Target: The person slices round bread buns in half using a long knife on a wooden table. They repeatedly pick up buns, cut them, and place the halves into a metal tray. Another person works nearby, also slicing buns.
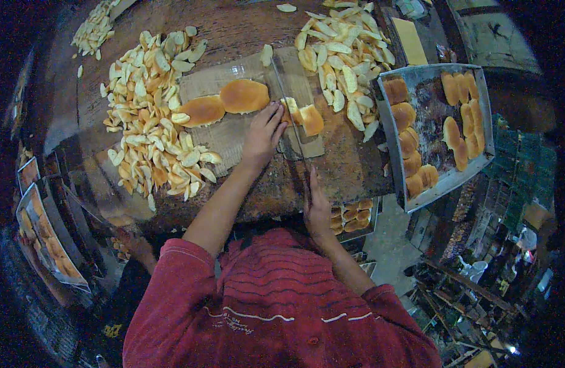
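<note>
My right hand (317,207) grips the handle end of a long knife (288,103), whose narrow blade runs away from me across a cardboard sheet (218,149). Just left of the blade, my left hand (262,135) rests with its fingertips against a piece of bread. Right of the blade lies a cut bread piece (312,120) with its pale crumb showing. Two whole browned bread rolls (244,96) (202,111) touch each other left of my fingers. A single bread slice (266,55) lies by the far end of the blade.
Heaps of bread slices lie left (149,119) and right (347,55) on the wooden table (273,188), with another pile (91,32) at far left. A metal tray (452,191) of rolls stands at the right edge. Another person's arm (140,246) and a tray (55,234) are at lower left.
</note>
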A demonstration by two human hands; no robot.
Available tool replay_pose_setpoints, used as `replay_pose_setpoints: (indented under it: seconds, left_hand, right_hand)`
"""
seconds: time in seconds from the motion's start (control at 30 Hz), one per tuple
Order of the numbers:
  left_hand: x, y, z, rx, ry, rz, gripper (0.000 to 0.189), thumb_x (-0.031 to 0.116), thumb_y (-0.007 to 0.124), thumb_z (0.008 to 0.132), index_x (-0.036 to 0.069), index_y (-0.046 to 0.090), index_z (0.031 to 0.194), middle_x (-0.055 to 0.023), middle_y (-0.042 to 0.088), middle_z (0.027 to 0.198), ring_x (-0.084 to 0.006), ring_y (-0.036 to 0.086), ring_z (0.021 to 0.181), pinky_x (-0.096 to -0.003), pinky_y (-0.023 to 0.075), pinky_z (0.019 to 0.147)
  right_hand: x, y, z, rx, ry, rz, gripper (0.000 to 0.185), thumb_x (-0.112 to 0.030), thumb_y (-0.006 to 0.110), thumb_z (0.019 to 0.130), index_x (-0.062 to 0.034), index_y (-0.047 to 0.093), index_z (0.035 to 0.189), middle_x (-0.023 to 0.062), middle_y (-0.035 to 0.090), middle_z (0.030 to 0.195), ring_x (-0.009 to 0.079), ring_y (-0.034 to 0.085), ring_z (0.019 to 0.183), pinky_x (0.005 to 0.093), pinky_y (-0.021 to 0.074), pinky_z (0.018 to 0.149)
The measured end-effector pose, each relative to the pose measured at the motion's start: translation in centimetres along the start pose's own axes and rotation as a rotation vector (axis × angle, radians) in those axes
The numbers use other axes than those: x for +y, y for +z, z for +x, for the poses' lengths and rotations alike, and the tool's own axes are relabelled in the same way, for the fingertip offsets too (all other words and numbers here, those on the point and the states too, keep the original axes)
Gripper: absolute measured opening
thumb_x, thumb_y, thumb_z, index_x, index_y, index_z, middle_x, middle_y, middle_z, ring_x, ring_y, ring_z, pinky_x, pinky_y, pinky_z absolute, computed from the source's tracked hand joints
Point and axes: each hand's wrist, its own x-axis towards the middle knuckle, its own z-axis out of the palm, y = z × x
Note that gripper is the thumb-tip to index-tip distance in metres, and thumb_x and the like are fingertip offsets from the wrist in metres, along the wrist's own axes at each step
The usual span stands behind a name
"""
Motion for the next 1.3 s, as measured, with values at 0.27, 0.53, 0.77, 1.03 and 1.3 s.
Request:
replay_pose_setpoints:
  seconds: [0.27, 0.53, 0.77, 1.03, 1.3]
  left_hand:
    - [-0.3, 1.3, -1.1, 0.06, 0.016, 0.023, 0.048, 0.012, 0.072, 0.09, 0.002, 0.061, 0.136, -0.0156, 0.058, 0.142, -0.0339, 0.056, 0.129, -0.0438, 0.0464, 0.108]
    - [-0.6, 1.5, -0.4, 0.029, 0.01, 0.055, 0.05, 0.015, 0.072, 0.091, 0.003, 0.059, 0.138, -0.0164, 0.058, 0.142, -0.035, 0.055, 0.131, -0.0441, 0.0441, 0.111]
    - [1.3, -0.2, -0.2, -0.053, -0.019, 0.071, 0.058, 0.02, 0.069, 0.095, 0.006, 0.049, 0.148, -0.0186, 0.049, 0.151, -0.0392, 0.048, 0.138, -0.0465, 0.0416, 0.114]
    - [7.0, 0.7, 1.5, -0.15, -0.003, 0.339, 0.089, 0.049, 0.081, 0.077, 0.008, 0.046, 0.149, -0.0176, 0.049, 0.144, -0.0423, 0.032, 0.146, -0.0575, 0.0323, 0.116]
    - [5.2, 1.3, 1.6, -0.137, -0.032, 0.196, 0.076, 0.039, 0.081, 0.08, 0.002, 0.053, 0.14, -0.0165, 0.051, 0.143, -0.0399, 0.033, 0.147, -0.0538, 0.0279, 0.121]
  right_hand:
    - [0.2, -1.1, -0.5, -0.26, 0.145, -0.108, 0.067, 0.001, 0.048, 0.096, -0.0119, 0.032, 0.161, 0.0242, 0.061, 0.138, 0.0383, 0.067, 0.112, 0.042, 0.0537, 0.086]
    - [10.2, -3.9, -15.6, -0.298, 0.286, -0.133, 0.064, -0.006, 0.056, 0.098, -0.0121, 0.035, 0.159, 0.0233, 0.067, 0.124, 0.0348, 0.07, 0.092, 0.0403, 0.0546, 0.071]
    - [11.5, -1.9, -9.5, 0.084, -0.067, -0.024, 0.06, -0.009, 0.055, 0.101, -0.0078, 0.036, 0.158, 0.0244, 0.067, 0.12, 0.0408, 0.069, 0.094, 0.0434, 0.0555, 0.079]
    - [6.3, -5.6, 0.5, 0.073, -0.06, 0.126, 0.063, -0.008, 0.055, 0.101, -0.0131, 0.033, 0.16, 0.027, 0.062, 0.133, 0.0429, 0.066, 0.111, 0.0445, 0.0545, 0.092]
    - [5.1, -5.0, 0.5, -0.061, -0.011, 0.077, 0.064, -0.009, 0.057, 0.101, -0.0164, 0.033, 0.16, 0.0249, 0.064, 0.131, 0.0414, 0.066, 0.114, 0.0448, 0.0544, 0.094]
